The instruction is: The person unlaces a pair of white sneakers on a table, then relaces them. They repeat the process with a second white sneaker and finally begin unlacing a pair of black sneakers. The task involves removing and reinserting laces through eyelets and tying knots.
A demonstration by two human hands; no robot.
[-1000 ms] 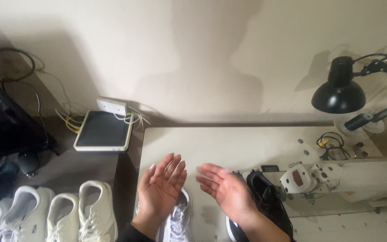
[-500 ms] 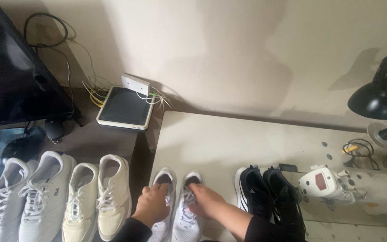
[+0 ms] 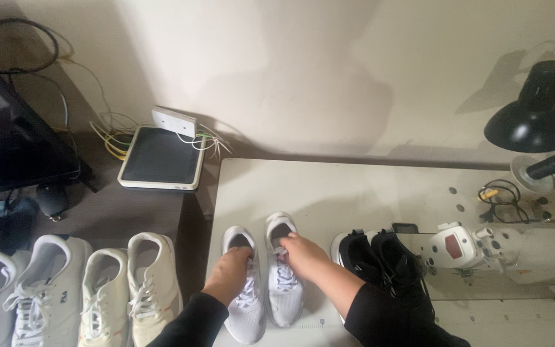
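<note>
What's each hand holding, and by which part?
Left hand grips the left white sneaker at its tongue; right hand grips the right white sneaker likewise.

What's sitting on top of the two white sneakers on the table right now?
The left hand lies on the left white sneaker; the right hand on the right white sneaker. They cover the tongues and upper laces; lower laces show.

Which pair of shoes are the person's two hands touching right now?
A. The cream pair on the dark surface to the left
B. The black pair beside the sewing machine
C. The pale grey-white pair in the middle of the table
C: the left hand and the right hand each rest on the laces of one shoe of the pale grey-white pair; the black pair lies untouched.
</note>
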